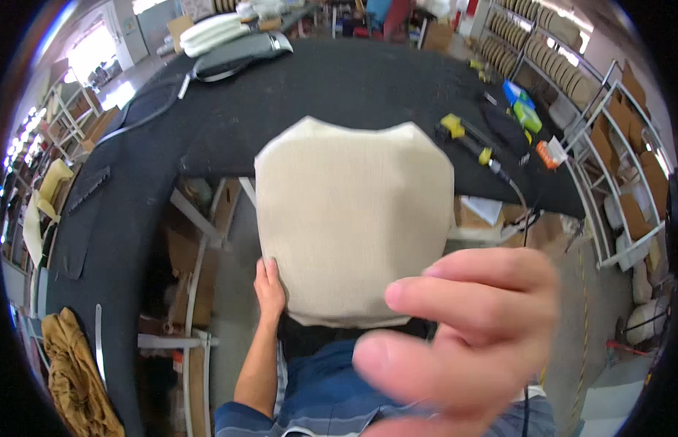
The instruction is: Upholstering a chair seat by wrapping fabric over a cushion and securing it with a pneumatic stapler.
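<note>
A beige fabric-covered seat cushion [353, 218] is in front of me, its far part over the black table edge and its near part over my lap. Along its top edge the outline dips between two raised corners. My left hand [269, 288] grips its lower left side, with the fingertips showing at the edge and the rest of the grasp hidden. Close to the camera, slightly blurred, my right hand [470, 328] is raised in front of the cushion's lower right corner. Its thumb and fingers are apart, with nothing between them.
Black cloth covers the table [339, 80]. On its right lie a yellow-and-black air tool [466, 138] with a hose and an orange-white packet [552, 153]. A grey padded piece [241, 58] lies far left, a brown cloth [77, 371] near left. A metal rack [616, 175] stands right.
</note>
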Tool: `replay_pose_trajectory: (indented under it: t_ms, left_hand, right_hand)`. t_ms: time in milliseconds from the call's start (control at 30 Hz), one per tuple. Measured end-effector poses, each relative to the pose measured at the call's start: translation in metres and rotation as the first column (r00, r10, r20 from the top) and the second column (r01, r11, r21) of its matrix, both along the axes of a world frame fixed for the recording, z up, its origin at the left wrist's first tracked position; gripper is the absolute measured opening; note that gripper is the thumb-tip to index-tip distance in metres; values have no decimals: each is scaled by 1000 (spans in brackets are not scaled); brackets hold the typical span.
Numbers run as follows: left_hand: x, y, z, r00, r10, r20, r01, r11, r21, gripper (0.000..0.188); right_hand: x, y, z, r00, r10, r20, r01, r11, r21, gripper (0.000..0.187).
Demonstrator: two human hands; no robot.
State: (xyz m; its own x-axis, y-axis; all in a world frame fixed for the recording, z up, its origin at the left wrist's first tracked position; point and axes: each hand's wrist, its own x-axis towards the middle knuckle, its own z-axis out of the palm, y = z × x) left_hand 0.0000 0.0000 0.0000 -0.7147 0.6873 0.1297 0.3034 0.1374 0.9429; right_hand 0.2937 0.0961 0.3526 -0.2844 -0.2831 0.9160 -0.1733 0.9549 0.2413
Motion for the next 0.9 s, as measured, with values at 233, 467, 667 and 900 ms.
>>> replay_pose_trajectory:
  t_ms: [233, 467, 667, 900]
  left_hand:
    - [62, 70, 29, 988, -155, 7, 155, 988, 23, 38]
    - [50, 76, 1, 986, -168, 13, 168, 985, 27, 40]
    - [52, 82, -10, 987, -153, 48, 151, 988, 41, 41]
    - [50, 79, -6, 981, -179, 75, 176, 983, 51, 43]
  right_hand:
    - [44, 57, -62, 888, -322, 328, 406, 885, -229, 27]
    - [35, 87, -185, 687, -489, 537, 678, 698, -232, 31]
    - [98, 129, -216, 531, -613, 586, 815, 560, -153, 49]
    - [134, 141, -231, 476, -779, 408, 817, 219, -534, 60]
